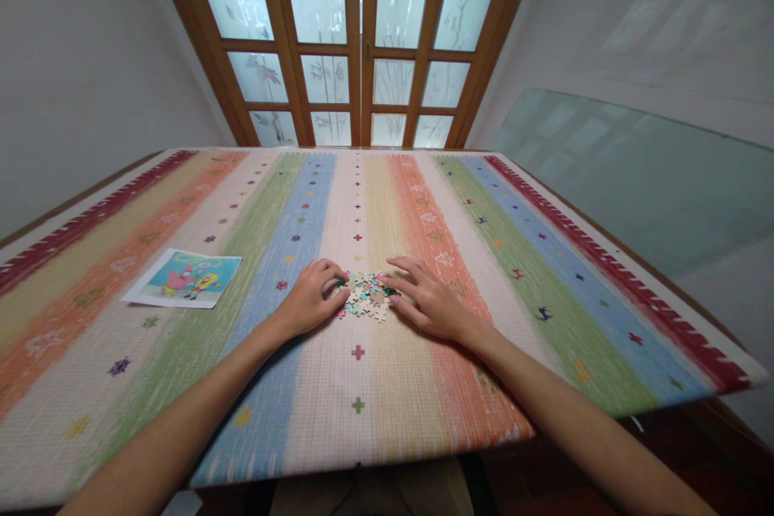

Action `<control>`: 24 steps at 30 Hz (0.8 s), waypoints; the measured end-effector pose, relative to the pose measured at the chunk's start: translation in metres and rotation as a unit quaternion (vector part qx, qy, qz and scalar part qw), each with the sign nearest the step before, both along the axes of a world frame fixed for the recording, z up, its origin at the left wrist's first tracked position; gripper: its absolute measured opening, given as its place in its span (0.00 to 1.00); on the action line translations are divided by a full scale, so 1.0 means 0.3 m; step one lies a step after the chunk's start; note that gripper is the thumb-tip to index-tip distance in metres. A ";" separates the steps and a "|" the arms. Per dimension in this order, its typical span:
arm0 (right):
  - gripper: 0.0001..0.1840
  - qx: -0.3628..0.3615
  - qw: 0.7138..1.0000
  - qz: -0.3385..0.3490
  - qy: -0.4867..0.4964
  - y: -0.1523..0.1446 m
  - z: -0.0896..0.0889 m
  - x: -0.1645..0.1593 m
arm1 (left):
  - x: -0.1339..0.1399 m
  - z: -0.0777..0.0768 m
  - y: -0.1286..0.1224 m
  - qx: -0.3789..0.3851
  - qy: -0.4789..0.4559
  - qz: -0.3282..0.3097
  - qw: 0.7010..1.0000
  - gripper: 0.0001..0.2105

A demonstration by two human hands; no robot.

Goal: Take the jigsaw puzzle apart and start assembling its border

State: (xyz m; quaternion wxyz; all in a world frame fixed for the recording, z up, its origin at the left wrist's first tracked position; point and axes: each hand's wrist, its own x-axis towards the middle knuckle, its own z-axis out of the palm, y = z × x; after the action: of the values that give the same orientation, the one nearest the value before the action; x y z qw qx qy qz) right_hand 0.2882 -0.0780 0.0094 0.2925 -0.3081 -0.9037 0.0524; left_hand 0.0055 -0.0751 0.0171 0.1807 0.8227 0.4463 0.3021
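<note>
A small heap of jigsaw puzzle pieces (368, 298) lies on the striped tablecloth, some with pale backs up, others showing pink, teal and green. My left hand (314, 294) rests against the heap's left side, its fingers curved and apart. On the opposite side, my right hand (426, 298) has its fingers spread, with the tips touching the edge of the heap. Neither hand visibly grips a piece, though the pieces right under the fingertips are partly hidden. Farther left lies a printed picture sheet (185, 279) with cartoon figures, a pink one and a yellow one.
The tablecloth (358, 379) has coloured stripes and covers a wide table, whose front edge is close to me. Beyond the far edge stands a wooden door (361, 89) with frosted panes. A pale green glass-like panel (622, 169) leans along the right wall.
</note>
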 end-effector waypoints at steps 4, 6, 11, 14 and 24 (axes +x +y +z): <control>0.18 0.000 1.000 0.005 -0.006 0.002 0.001 -0.001 | 0.005 0.017 -0.003 -0.018 -0.034 -0.005 0.999 0.09; 0.18 0.000 1.000 0.009 -0.009 0.002 0.000 -0.002 | 0.005 0.019 -0.002 -0.039 -0.056 0.002 0.998 0.09; 0.17 -0.011 1.000 0.002 -0.005 -0.001 -0.004 -0.002 | -0.010 0.017 0.019 -0.165 -0.202 0.008 0.965 0.10; 0.16 -0.008 1.000 0.005 -0.002 -0.001 -0.006 -0.002 | -0.024 0.022 0.039 -0.213 -0.317 0.039 0.923 0.11; 0.16 -0.017 1.000 0.002 -0.016 -0.002 0.000 -0.003 | -0.077 0.031 0.093 -0.204 -0.445 0.126 0.863 0.16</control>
State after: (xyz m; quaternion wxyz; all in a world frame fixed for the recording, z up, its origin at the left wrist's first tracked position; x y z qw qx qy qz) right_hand 0.2873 -0.0787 0.0095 0.2724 -0.3123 -0.9079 0.0630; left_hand -0.0176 -0.0473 0.0265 0.4845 0.4828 0.4699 0.5579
